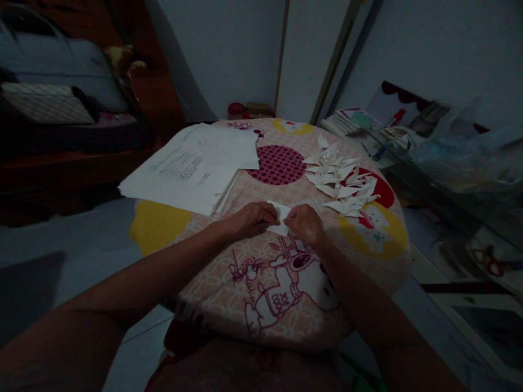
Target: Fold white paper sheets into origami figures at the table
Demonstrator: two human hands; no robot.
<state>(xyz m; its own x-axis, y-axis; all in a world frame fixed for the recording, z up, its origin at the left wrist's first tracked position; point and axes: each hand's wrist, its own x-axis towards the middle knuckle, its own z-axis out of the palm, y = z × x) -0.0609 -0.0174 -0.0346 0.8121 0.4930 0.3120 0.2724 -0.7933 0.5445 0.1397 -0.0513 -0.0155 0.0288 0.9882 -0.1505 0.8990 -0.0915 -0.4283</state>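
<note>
A small folded piece of white paper [281, 213] lies on a round table with a pink cartoon-print cloth [253, 277]. My left hand [250, 219] presses its left side with fingers curled on it. My right hand [304, 223] pinches the paper's right side, fingers closed. Both hands meet over the paper near the table's middle. Just beyond my right hand sits a cluster of several folded white paper figures [342, 184].
A stack of printed white sheets [192, 166] covers the table's far left. Books and cluttered items on a low shelf [368, 128] stand at the right, with plastic bags [469, 147]. A dark sofa with bags [61, 103] is at left. The room is dim.
</note>
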